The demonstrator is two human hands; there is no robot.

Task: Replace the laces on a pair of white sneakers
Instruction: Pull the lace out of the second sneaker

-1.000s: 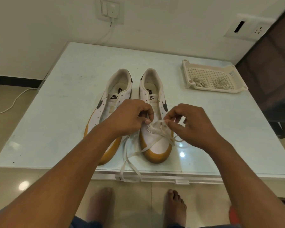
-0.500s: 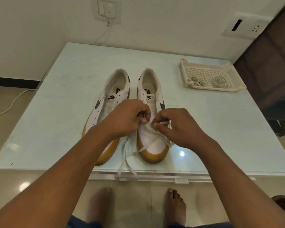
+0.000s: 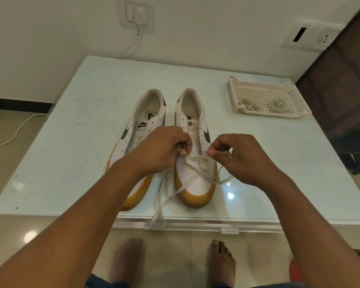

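Left hand (image 3: 160,150) and right hand (image 3: 244,160) are pinching a flat white lace (image 3: 158,204).
Left wrist (image 3: 123,169) is covering the neighbouring white gum-soled sneaker (image 3: 146,113); cream perforated tray (image 3: 264,85) is lying beyond.

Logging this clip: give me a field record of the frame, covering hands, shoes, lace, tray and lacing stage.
left hand: pinches the lace at the left eyelet row
right hand: pinches the same lace on the right side
sneaker under the hands: laced at the lowest eyelets only; upper eyelets empty
other sneaker: no lace visible
lace ends: trail over the toe and off the table edge
tray: far right, holds coiled laces
stage: lacing barely begun
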